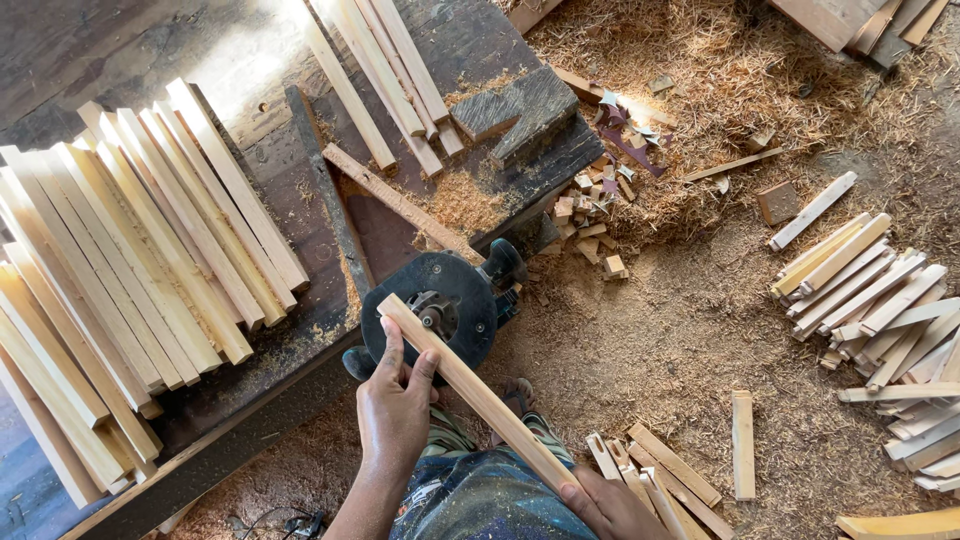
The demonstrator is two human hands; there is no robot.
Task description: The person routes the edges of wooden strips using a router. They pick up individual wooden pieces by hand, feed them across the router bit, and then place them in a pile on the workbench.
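A view straight down onto a carpentry bench and a floor thick with sawdust. At far left, a large stack of pale wooden slats [130,280] lies fanned across a dark, worn workbench [270,370], their ends pointing up and to the right. Further along the bench top, a smaller group of slats [385,75] lies near the upper edge, beside a dark grey wood block [520,115] and small heaps of sawdust.

At the bench's near edge sits a router [445,305] mounted upside down, its round black base facing up with the cutter at the centre. A single wooden strip [475,395] lies diagonally across this base. The left hand [395,405] presses down on the strip near the base, fingers spread narrowly over it. The right hand [610,510], at the bottom edge, grips the strip's lower end; it is only partly in view. Patterned trousers and a sandalled foot show beneath.

To the right, the floor [700,330] is covered in shavings, with small offcuts [590,215] scattered near the bench corner, short pieces [660,480] by the person's knee, and another heap of cut slats [880,320] at far right.
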